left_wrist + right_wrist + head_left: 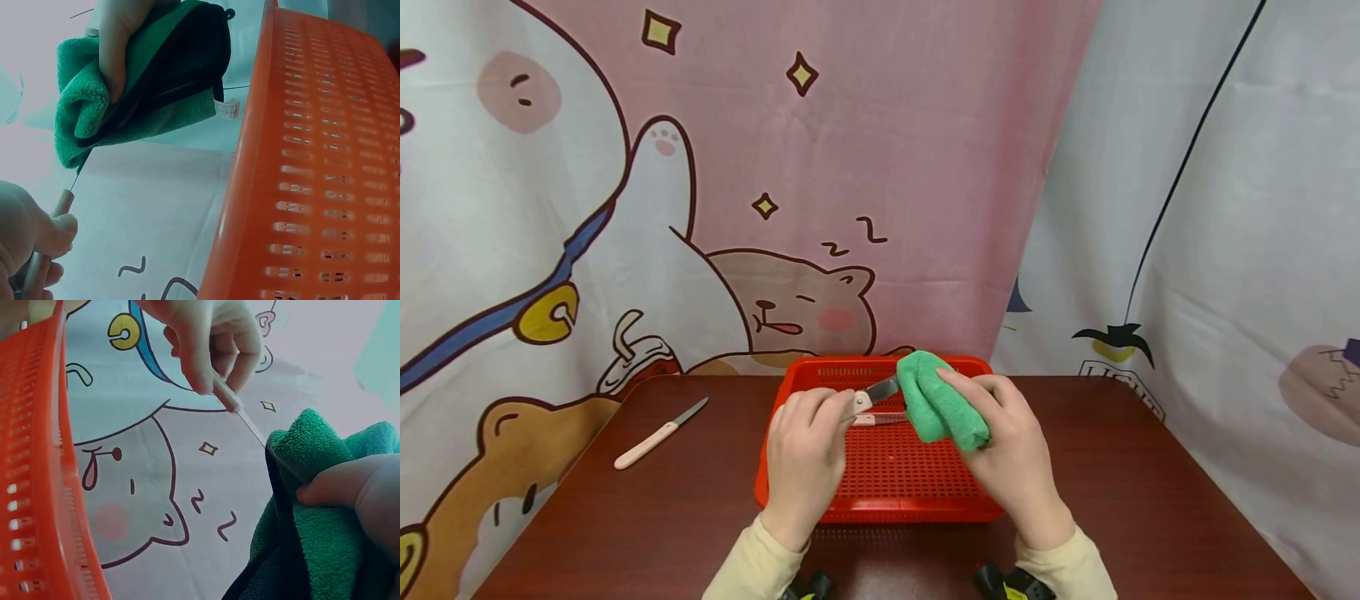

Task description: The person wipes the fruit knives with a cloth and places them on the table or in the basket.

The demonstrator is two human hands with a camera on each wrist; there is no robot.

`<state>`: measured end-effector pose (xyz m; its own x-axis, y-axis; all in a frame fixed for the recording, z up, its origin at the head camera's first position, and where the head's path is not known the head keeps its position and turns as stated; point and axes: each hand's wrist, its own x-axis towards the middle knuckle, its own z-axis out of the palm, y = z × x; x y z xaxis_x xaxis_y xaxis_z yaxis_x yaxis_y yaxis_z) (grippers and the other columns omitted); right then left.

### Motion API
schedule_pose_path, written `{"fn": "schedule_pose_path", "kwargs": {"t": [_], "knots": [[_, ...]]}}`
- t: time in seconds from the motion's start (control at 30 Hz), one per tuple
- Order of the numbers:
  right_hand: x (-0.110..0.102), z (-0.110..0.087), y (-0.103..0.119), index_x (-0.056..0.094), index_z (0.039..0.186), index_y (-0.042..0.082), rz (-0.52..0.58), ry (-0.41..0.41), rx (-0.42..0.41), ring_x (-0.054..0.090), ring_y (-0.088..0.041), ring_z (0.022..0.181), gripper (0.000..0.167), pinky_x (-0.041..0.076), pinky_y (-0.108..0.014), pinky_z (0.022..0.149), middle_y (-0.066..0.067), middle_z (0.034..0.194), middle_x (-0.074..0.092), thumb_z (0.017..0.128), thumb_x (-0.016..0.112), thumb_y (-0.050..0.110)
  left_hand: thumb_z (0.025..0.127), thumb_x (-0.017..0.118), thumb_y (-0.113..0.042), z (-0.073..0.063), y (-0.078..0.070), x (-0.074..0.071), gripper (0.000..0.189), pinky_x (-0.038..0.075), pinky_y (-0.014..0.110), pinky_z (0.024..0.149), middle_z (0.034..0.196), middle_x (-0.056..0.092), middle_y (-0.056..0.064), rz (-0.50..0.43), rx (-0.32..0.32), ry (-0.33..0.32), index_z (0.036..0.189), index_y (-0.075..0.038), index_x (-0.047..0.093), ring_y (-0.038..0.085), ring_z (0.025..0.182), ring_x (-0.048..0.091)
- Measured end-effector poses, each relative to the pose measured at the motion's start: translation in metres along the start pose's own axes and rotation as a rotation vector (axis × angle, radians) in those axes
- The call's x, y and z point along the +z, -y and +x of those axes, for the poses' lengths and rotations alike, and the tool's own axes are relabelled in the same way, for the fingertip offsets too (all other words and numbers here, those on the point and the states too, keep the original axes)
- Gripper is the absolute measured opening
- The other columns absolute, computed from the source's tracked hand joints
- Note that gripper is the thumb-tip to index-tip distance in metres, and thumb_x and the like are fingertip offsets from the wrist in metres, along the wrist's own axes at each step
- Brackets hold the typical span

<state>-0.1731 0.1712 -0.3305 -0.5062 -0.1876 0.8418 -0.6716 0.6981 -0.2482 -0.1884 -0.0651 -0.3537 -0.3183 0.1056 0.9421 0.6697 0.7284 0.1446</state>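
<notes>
My left hand (805,458) grips a small knife (862,403) by its pale handle, its blade pointing right. With my right hand (1018,454) I hold a folded green cloth (928,396), which covers the blade's tip. In the right wrist view the bare part of the blade (251,430) runs into the fold of the cloth. A dark underside and a small white tag (227,109) show on the cloth in the left wrist view. Both hands are above a red perforated basket (910,510). Inside it lies a second knife (883,419), partly hidden by my left hand.
Another pale-handled knife (658,435) lies on the dark brown table (1112,467), left of the basket, blade pointing away to the right. Behind the table hangs a curtain (925,167) with cartoon animals.
</notes>
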Motion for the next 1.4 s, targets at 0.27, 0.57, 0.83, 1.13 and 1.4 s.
{"fn": "schedule_pose_path", "kwargs": {"t": [0.27,0.57,0.83,1.13,1.4], "knots": [[-0.013,-0.001,-0.011,0.067,0.129,0.021,-0.048,-0.044,0.019,0.058,-0.026,0.096,0.076,0.046,-0.041,0.077,-0.009,0.104,0.060,0.063,0.076,-0.016,0.081,0.079,-0.006,0.000,0.004,-0.002,0.026,0.049,0.045,0.068,0.093,0.065,0.010,-0.029,-0.016,0.035,0.104,-0.006,0.068,0.029,0.080,0.060],[-0.028,-0.007,-0.021,0.068,0.128,0.020,-0.101,-0.066,0.026,0.058,-0.023,0.096,0.081,0.042,-0.031,0.077,-0.009,0.106,0.061,0.059,0.078,-0.020,0.076,0.082,0.002,0.009,0.014,-0.007,0.031,0.049,0.042,0.069,0.093,0.066,0.007,-0.086,-0.044,0.134,0.101,-0.008,0.067,0.026,0.079,0.058],[-0.044,-0.014,-0.030,0.068,0.128,0.020,-0.137,-0.049,0.056,0.058,-0.026,0.096,0.080,0.041,-0.033,0.077,-0.011,0.107,0.061,0.059,0.075,-0.019,0.069,0.086,0.007,0.024,0.021,-0.012,0.039,0.050,0.038,0.075,0.093,0.066,0.004,-0.112,-0.037,0.229,0.098,-0.009,0.066,0.023,0.084,0.059],[-0.060,-0.024,-0.042,0.067,0.130,0.020,-0.196,-0.024,0.090,0.056,-0.026,0.096,0.075,0.040,-0.035,0.076,-0.012,0.105,0.059,0.063,0.072,-0.014,0.071,0.086,0.003,0.046,0.023,-0.016,0.034,0.048,0.036,0.077,0.091,0.067,0.000,-0.173,-0.058,0.381,0.096,-0.010,0.067,0.019,0.082,0.059],[-0.069,-0.028,-0.048,0.068,0.129,0.020,-0.209,-0.036,0.110,0.055,-0.026,0.096,0.079,0.039,-0.035,0.077,-0.012,0.104,0.059,0.059,0.073,-0.017,0.076,0.084,0.000,0.065,0.026,-0.011,0.028,0.047,0.037,0.077,0.089,0.066,-0.002,-0.220,-0.093,0.487,0.095,-0.012,0.067,0.018,0.081,0.058]]}}
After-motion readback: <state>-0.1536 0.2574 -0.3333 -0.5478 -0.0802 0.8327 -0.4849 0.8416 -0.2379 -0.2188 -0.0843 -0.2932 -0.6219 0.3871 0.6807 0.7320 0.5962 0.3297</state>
